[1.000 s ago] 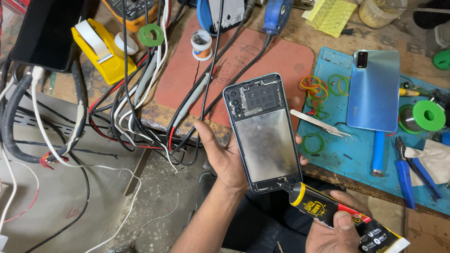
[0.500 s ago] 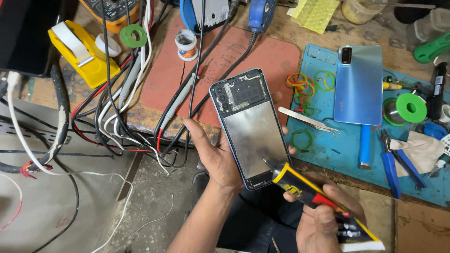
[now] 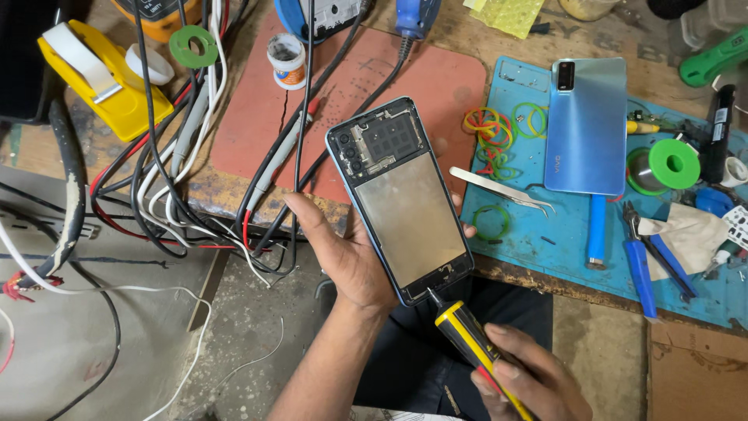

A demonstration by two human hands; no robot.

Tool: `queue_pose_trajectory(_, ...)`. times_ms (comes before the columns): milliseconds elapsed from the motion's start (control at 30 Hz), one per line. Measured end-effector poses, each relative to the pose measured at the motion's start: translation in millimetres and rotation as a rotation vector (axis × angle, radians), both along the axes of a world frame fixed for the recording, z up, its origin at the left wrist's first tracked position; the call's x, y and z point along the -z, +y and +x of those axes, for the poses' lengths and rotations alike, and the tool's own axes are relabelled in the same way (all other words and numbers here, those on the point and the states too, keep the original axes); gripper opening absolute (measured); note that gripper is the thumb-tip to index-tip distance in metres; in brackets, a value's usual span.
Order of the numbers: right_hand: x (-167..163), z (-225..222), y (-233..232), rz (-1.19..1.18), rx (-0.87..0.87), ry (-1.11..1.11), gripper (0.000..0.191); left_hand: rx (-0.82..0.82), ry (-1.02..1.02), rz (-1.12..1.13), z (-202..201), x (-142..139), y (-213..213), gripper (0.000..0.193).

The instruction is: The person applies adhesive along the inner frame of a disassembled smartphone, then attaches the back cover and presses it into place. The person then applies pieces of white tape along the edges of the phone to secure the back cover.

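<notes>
Head view, left to right. Yellow plastic tape dispenser [image 3: 101,82] at the bench's left edge, white tape roll on it. Next, a bundle of black, red and white cables [image 3: 195,179] drapes over the front edge. One worn red rubber mat [image 3: 351,101] mid-bench, scuffed, with a small round tin [image 3: 286,59] at its far edge.

My left hand [image 3: 351,253] cups the opened phone [image 3: 400,196] from beneath, thumb on its left rim, held above the bench's front edge. Back is off: blue frame, dull metal plate over the middle, dark board and camera cluster at the top end. My right hand [image 3: 530,378] is closed around one black-and-yellow glue tube [image 3: 471,343], nozzle touching the phone's bottom edge.

Right side: blue mat [image 3: 545,242] carrying one glossy blue back cover [image 3: 586,125], one steel tweezers [image 3: 502,189], several coloured rubber bands [image 3: 495,129], a green spool [image 3: 674,164], blue-handled pliers [image 3: 647,261].
</notes>
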State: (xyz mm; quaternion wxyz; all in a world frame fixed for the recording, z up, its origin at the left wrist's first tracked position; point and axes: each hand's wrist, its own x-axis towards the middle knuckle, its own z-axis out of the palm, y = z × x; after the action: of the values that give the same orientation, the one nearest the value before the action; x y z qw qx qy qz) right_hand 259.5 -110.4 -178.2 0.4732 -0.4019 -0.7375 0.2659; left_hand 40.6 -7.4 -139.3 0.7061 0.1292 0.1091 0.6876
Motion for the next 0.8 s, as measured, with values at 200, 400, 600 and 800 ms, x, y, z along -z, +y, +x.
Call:
queue_pose_trajectory(200,-16,-6,14,0.396,-0.121,-0.357,0.032,-0.039,0.0,-0.025,0,-5,2,0.132)
queue_pose_trajectory(400,-3,14,8,0.031,0.014,0.169,0.024,-0.042,-0.045,-0.008,1,-13,4,0.129)
queue_pose_trajectory(600,-16,51,23,-0.107,0.04,1.012,0.026,-0.025,-0.024,-0.069,-1,-17,2,0.13)
queue_pose_trajectory(800,-63,54,61,0.078,0.086,0.708,0.015,-0.033,-0.056,-0.078,0,-15,5,0.128)
